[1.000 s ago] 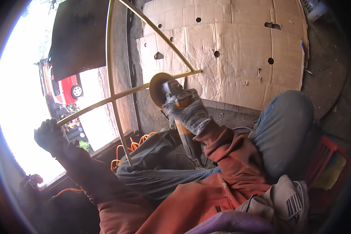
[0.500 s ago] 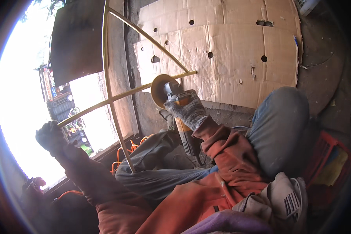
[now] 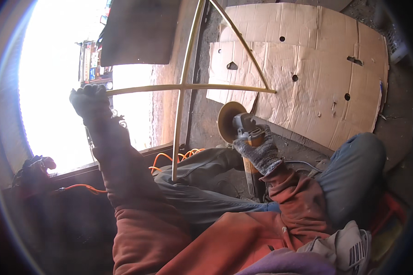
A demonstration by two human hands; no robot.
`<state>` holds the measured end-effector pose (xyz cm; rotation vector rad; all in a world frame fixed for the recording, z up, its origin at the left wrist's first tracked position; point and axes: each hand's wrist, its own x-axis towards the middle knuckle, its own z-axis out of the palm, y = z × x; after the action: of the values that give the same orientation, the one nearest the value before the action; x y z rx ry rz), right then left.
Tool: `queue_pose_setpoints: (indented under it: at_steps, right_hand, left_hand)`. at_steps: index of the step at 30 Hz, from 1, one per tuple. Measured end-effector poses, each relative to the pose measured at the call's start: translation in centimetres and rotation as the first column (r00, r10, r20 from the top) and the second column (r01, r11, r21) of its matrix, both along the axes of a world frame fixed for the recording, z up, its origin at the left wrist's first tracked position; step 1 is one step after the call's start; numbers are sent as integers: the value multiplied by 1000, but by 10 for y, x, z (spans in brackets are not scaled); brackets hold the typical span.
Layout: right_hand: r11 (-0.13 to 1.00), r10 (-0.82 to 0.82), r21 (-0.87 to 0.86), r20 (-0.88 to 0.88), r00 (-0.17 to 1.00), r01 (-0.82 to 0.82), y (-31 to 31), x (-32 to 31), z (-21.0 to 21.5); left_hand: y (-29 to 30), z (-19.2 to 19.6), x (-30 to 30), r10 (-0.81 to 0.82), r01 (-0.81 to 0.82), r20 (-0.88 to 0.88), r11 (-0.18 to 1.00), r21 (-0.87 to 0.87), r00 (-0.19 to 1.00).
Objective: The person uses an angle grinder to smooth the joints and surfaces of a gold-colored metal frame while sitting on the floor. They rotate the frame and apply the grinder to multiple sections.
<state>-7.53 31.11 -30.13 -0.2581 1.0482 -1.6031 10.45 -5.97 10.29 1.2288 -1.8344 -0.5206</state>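
Observation:
My left hand (image 3: 91, 100), in a dark glove, is closed round the left end of a yellowish metal frame (image 3: 147, 89). This frame has a long bar, a crossbar and a slanting brace that meets the crossbar's right end. The long bar's lower end reaches my trouser leg (image 3: 202, 167). In a grey knitted glove, my right hand (image 3: 260, 150) grips an angle grinder (image 3: 250, 133) with a yellow and dark body. Its round disc (image 3: 227, 123) sits below the crossbar, apart from it. Whether the disc is spinning cannot be told.
Flattened cardboard (image 3: 280, 64) with holes covers the ground at the far right. A dark panel (image 3: 140, 32) hangs by the bright opening on the left. Orange cable (image 3: 163, 158) lies coiled beside my leg. A red crate (image 3: 390, 213) is partly visible at the right.
The metal frame has tilted, so its crossbar now runs nearly level. My left hand has risen with it. The grinder's disc, which overlapped the crossbar before, is now below it.

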Motion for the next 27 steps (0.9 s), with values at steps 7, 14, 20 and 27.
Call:
queue_pose_setpoints:
  at_steps: [7,14,20,27]
  right_hand:
    - [993,-110,76,254,961,94,-13,-57,-7]
    - [973,-203,152,230,952,171,-46,-49,-14]
    - [986,-158,-18,235,959,167,-62,-53,13]
    - [991,-104,-49,276,956,122,-52,-46,27]
  left_hand:
    - [70,-63,-131,648,458,754,640,-617,109]
    - [88,-62,-145,706,452,708,638,-624,-17]
    - [101,-67,-141,692,440,720,661,-608,-45]
    - [109,-67,-145,719,464,694,630,-623,-44]
